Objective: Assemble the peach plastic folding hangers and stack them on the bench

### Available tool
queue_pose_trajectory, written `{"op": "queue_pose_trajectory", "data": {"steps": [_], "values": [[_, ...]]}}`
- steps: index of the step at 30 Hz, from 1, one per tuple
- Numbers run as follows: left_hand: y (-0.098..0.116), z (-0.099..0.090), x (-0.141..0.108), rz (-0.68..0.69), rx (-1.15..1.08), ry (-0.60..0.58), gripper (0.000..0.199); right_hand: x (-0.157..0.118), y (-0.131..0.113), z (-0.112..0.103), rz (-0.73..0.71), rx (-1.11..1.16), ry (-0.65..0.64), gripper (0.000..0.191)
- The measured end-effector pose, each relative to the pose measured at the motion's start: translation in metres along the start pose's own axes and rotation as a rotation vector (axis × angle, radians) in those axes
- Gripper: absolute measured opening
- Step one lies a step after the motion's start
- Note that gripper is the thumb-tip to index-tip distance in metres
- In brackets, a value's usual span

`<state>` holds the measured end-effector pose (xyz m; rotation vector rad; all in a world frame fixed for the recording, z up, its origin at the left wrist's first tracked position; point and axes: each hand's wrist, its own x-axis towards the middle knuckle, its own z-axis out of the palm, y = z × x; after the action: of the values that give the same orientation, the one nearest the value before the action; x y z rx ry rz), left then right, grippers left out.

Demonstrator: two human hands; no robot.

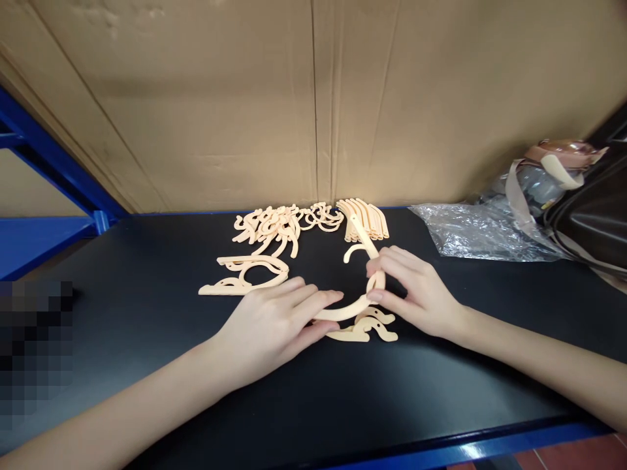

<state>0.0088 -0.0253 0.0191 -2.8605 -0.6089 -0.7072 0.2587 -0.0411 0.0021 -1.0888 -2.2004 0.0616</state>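
Observation:
My left hand (279, 320) pinches one curved end of a cream plastic folding hanger (345, 312) between thumb and fingers. At its middle joint, my right hand (414, 284) grips the same hanger; a flat arm with a hole points up and away, and a curved tip shows beside it. Just under the held hanger lie loose wavy hanger pieces (366, 328) with small holes. Beyond my left hand are folded hangers (252, 264) lying on the black tabletop (313, 398). My fingers cover part of the joint.
At the back sit a heap of curved hanger parts (274, 225), small hooks (326, 217) and a stack of hanger arms (365, 215). A clear plastic bag (480, 235) and a strapped bottle (539, 183) are at right. Cardboard (235, 104) stands behind; a blue frame (59, 163) is left.

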Motion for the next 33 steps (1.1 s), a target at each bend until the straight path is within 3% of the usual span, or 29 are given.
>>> {"op": "queue_pose_trajectory", "data": {"steps": [4, 8, 17, 23, 29, 33], "values": [[-0.008, 0.0, 0.002, -0.021, 0.044, 0.006, 0.022, 0.001, 0.014, 0.002, 0.219, 0.048, 0.001, 0.014], [-0.015, 0.006, 0.002, -0.082, 0.087, 0.019, 0.021, 0.002, 0.019, 0.005, 0.25, 0.068, -0.048, 0.006], [-0.021, 0.021, 0.001, -0.082, 0.029, -0.012, 0.028, 0.001, 0.021, 0.009, 0.307, -0.044, -0.009, 0.033], [-0.016, 0.02, 0.002, -0.06, -0.061, -0.073, 0.041, 0.002, 0.026, 0.01, 0.201, -0.018, 0.022, 0.03], [-0.012, 0.024, 0.005, -0.064, -0.045, -0.101, 0.031, 0.003, 0.024, 0.009, 0.094, 0.015, -0.042, 0.03], [-0.011, 0.024, 0.007, -0.07, -0.105, -0.1, 0.021, 0.003, 0.03, 0.011, 0.116, 0.019, -0.071, 0.031]]}}
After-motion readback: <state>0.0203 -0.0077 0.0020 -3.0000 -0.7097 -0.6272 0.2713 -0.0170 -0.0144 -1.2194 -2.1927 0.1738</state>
